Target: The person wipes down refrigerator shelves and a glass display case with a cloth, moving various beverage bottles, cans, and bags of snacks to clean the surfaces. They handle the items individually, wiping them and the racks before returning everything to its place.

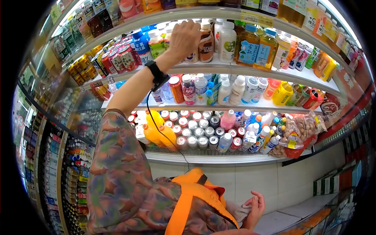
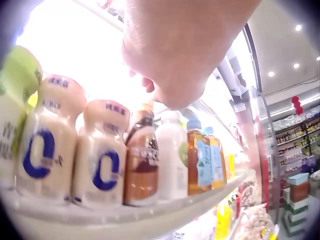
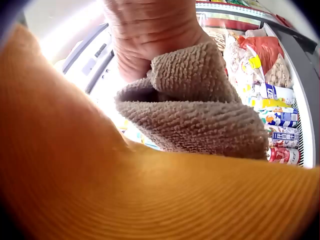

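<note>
My left hand (image 1: pixel 185 39) reaches over the front bottles on the upper-middle shelf, beside a brown Nescafe coffee bottle (image 1: pixel 206 43). In the left wrist view, the left hand (image 2: pixel 172 55) is above the bottle tops with its fingers bent toward the bright back. I cannot tell whether those fingers grip anything. Pale bottles marked with a blue zero (image 2: pixel 106 165) stand left of the coffee bottle, and a white bottle (image 1: pixel 227 42) stands right of it. Low by the orange apron (image 1: pixel 192 192), my right hand (image 1: pixel 256 205) holds a folded grey-brown towel (image 3: pixel 190 120).
Shelf edges (image 1: pixel 235 67) run across the cooler, with drinks packed on each level. Below are several cans (image 1: pixel 192 131), a yellow duck-shaped thing (image 1: pixel 156 131) and bagged goods (image 1: pixel 291 133). Juice bottles (image 1: pixel 247 45) stand to the right. A cable hangs from the left wrist.
</note>
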Tool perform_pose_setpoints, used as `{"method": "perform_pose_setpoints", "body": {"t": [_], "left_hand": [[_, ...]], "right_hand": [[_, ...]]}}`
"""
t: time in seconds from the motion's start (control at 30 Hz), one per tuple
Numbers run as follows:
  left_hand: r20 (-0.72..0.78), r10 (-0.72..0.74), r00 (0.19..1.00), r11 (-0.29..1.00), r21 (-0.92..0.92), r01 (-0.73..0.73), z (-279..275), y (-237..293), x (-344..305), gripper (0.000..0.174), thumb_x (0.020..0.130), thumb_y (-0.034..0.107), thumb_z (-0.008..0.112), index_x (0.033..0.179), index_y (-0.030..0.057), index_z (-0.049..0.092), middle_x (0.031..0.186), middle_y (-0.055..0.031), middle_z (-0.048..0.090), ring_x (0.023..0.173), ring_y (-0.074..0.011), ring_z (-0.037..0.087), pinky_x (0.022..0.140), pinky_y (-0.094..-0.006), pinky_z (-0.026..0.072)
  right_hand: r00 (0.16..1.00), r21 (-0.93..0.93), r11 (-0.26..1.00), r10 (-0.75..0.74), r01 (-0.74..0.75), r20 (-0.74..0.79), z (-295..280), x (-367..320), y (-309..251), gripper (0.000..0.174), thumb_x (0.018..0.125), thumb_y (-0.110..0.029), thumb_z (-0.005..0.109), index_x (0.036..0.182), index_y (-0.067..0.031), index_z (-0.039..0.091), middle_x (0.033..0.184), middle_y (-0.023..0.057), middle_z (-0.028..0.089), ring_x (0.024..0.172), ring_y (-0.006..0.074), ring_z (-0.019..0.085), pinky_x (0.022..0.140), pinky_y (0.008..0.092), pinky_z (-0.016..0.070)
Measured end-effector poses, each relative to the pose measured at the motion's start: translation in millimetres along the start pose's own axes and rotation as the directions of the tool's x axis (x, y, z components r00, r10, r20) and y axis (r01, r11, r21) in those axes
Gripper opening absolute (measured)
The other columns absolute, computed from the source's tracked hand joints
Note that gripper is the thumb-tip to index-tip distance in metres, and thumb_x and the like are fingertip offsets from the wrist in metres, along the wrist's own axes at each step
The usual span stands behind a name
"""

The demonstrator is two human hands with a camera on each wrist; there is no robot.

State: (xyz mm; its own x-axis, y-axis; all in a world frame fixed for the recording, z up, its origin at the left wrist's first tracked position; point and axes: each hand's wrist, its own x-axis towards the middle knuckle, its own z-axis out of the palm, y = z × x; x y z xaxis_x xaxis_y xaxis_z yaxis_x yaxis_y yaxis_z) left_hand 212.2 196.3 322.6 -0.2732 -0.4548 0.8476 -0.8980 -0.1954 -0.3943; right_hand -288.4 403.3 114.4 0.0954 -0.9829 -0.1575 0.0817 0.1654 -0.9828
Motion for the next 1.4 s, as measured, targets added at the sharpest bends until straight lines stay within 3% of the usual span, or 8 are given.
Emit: {"method": "perform_pose_setpoints", "body": {"t": [0.23,0.63,0.87,1.1,1.2,1.27,1.33,1.4], "left_hand": [[0.524,-0.379,0.762,0.901,0.022,0.433,8,-29,16,0.058,0.088,0.055,0.054,0.102,0.0005,0.064,0.076,-0.0202,0.068,0.075,-0.033,0.069,0.064,-0.0438,0.0539],[0.097,-0.284,0.954,0.766,-0.576,0.287,-117,16,-38,0.029,0.081,0.021,0.074,0.101,0.0062,0.058,0.079,-0.009,0.067,0.068,-0.0141,0.069,0.058,-0.0271,0.0544],[0.455,0.284,0.844,0.174,-0.89,0.421,-186,108,-65,0.035,0.077,0.026,0.074,0.102,0.0086,0.058,0.077,-0.009,0.064,0.061,-0.0257,0.065,0.053,-0.0344,0.0514],[0.406,0.528,0.746,-0.061,-0.858,0.51,-177,156,-92,0.036,0.085,0.035,0.067,0.096,0.0067,0.048,0.064,-0.0148,0.058,0.059,-0.0355,0.061,0.049,-0.0404,0.0462],[0.551,0.624,0.555,0.322,-0.828,0.46,-158,127,-70,0.044,0.082,0.043,0.072,0.11,0.0108,0.059,0.07,-0.0079,0.061,0.064,-0.0233,0.064,0.057,-0.0329,0.0488],[0.767,0.273,0.581,0.522,-0.626,0.58,-109,96,-49,0.03,0.094,0.032,0.059,0.11,0.0067,0.062,0.1,-0.0137,0.065,0.083,-0.0277,0.065,0.071,-0.0364,0.0503],[0.408,0.041,0.912,0.796,-0.565,0.217,-48,47,-47,0.028,0.097,0.022,0.053,0.116,0.0039,0.061,0.109,-0.0158,0.063,0.104,-0.0345,0.058,0.089,-0.0425,0.0458],[0.34,-0.037,0.94,0.95,-0.279,0.139,-3,0,-35,0.032,0.097,0.017,0.049,0.124,0.0015,0.055,0.106,-0.0212,0.061,0.106,-0.0345,0.056,0.087,-0.0444,0.0472]], "right_hand": [[0.989,-0.006,0.999,0.045,-0.045,0.142,29,32,-5,0.029,0.093,-0.025,0.061,0.106,0.0012,0.061,0.06,0.0028,0.056,0.057,0.0067,0.048,0.059,0.0208,0.0338],[0.969,-0.038,0.999,0.023,-0.014,0.245,41,55,-9,0.027,0.093,-0.022,0.059,0.109,0.0005,0.061,0.068,0.0032,0.059,0.064,0.0073,0.05,0.062,0.0208,0.0371],[0.8,-0.126,0.945,-0.181,0.303,0.572,109,87,-60,0.067,0.075,-0.031,0.08,0.128,-0.002,0.05,0.115,0.0096,0.062,0.071,0.005,0.049,0.058,0.018,0.0392],[0.588,-0.228,0.88,-0.07,0.417,0.806,119,83,-75,0.069,0.06,-0.031,0.088,0.118,-0.0053,0.06,0.095,0.0126,0.071,0.088,0.0225,0.071,0.077,0.0338,0.0543],[0.71,-0.296,0.905,-0.01,0.306,0.704,115,70,-63,0.065,0.063,-0.03,0.086,0.115,-0.0021,0.06,0.098,0.0113,0.071,0.088,0.0219,0.07,0.08,0.0333,0.0534],[0.791,-0.312,0.904,-0.045,0.292,0.61,101,65,-46,0.063,0.063,-0.029,0.086,0.113,-0.0008,0.06,0.098,0.011,0.071,0.088,0.0217,0.07,0.08,0.0329,0.0533],[0.852,-0.346,0.907,-0.027,0.241,0.522,89,58,-44,0.058,0.065,-0.027,0.085,0.11,0.0005,0.061,0.099,0.0107,0.071,0.089,0.021,0.07,0.081,0.0323,0.0534],[0.885,-0.335,0.919,-0.029,0.206,0.464,76,53,-40,0.055,0.065,-0.025,0.084,0.108,0.0017,0.061,0.098,0.0114,0.07,0.089,0.0198,0.069,0.081,0.0324,0.0536]]}}
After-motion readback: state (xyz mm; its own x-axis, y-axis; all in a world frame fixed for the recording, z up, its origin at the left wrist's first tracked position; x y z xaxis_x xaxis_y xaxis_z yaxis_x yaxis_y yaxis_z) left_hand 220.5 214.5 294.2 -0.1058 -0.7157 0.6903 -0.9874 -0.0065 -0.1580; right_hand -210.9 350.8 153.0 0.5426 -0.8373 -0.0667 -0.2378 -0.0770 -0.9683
